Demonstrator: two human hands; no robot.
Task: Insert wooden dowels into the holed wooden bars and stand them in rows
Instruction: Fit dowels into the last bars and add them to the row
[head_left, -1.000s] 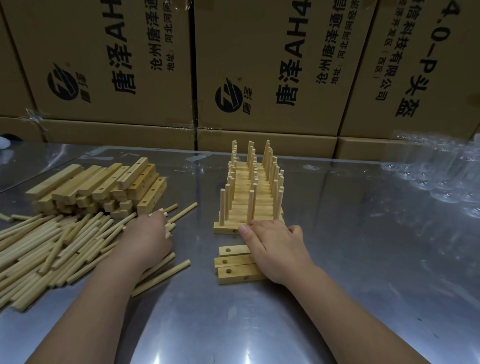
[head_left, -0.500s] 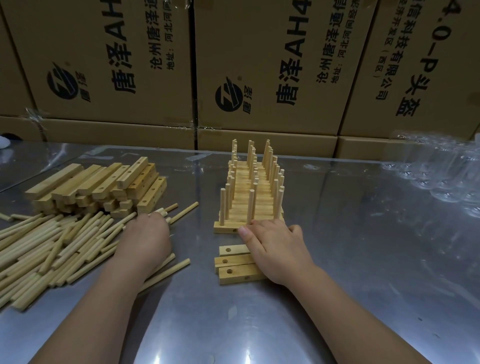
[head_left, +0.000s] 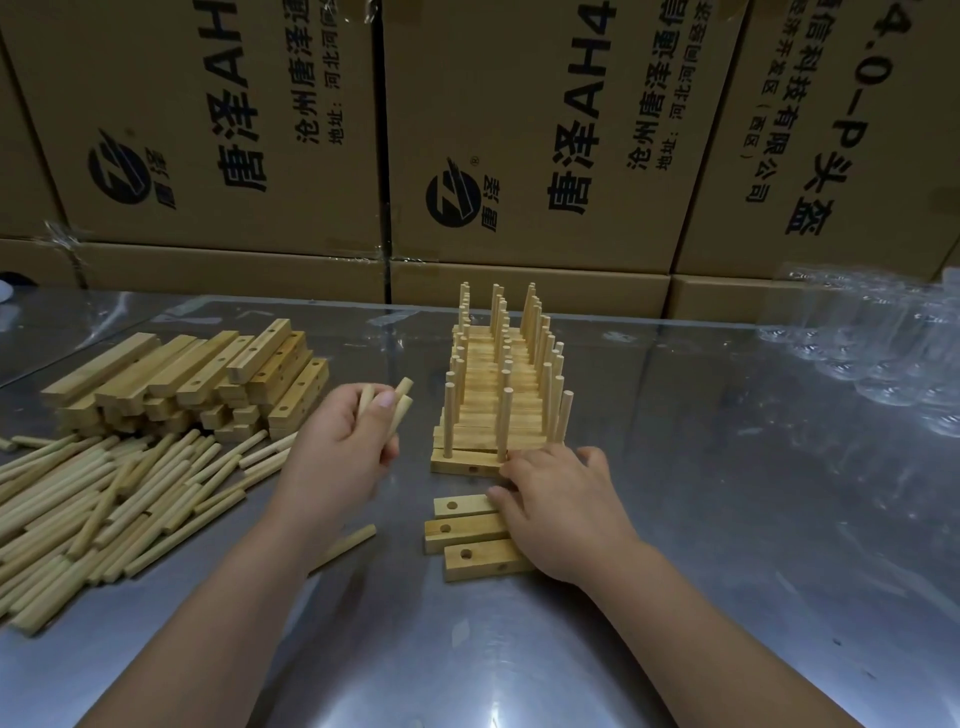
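We take this for a workshop or stockroom set up for repetitive hand assembly. The metal table (head_left: 727, 545) is our landmark: a bare, shiny worktop marked with scuffs and glare. Along its far edge stand large cardboard cartons (head_left: 208, 130), stacked in tiers and printed with a company logo, Chinese lettering and a model code, the kind used for bulk goods. On the table's left part we see identical dowels (head_left: 104, 499) in a loose heap and holed bars (head_left: 182, 374) piled behind them. At its middle stand rows of finished pieces (head_left: 498, 395). At its far right corner lie clear plastic pieces (head_left: 883, 353), too blurred to name.
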